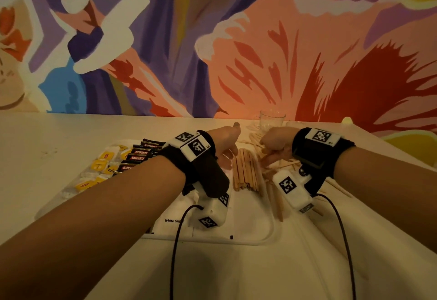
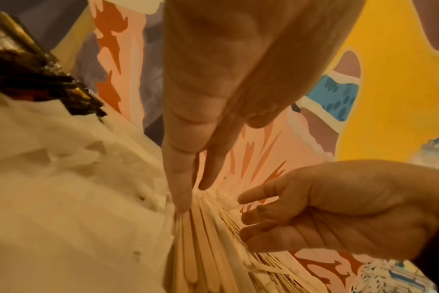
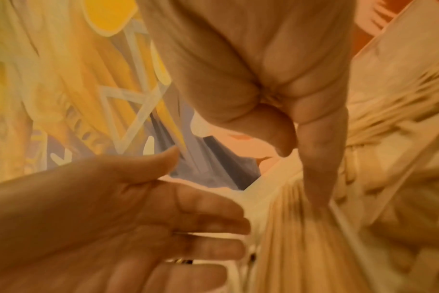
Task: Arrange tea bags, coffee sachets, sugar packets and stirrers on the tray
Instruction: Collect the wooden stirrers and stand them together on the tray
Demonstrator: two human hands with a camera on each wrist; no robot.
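A white tray (image 1: 257,243) lies on the table. It holds yellow tea bags (image 1: 101,165) at the left, dark Kopiko coffee sachets (image 1: 139,155) beside them, white sugar packets (image 2: 63,178) and a pile of wooden stirrers (image 1: 246,174). My left hand (image 1: 227,155) stands at the pile's left side, its straight fingers (image 2: 180,188) touching the sticks. My right hand (image 1: 272,154) is at the pile's right side. One straight finger (image 3: 316,174) presses on the stirrers (image 3: 301,247) and the thumb is tucked in. Neither hand grips anything.
An empty glass cup (image 1: 272,119) stands behind the hands near the painted wall. Loose stirrers (image 1: 335,186) lie scattered on the table right of the tray. Black cables (image 1: 176,252) run from both wrist cameras toward me.
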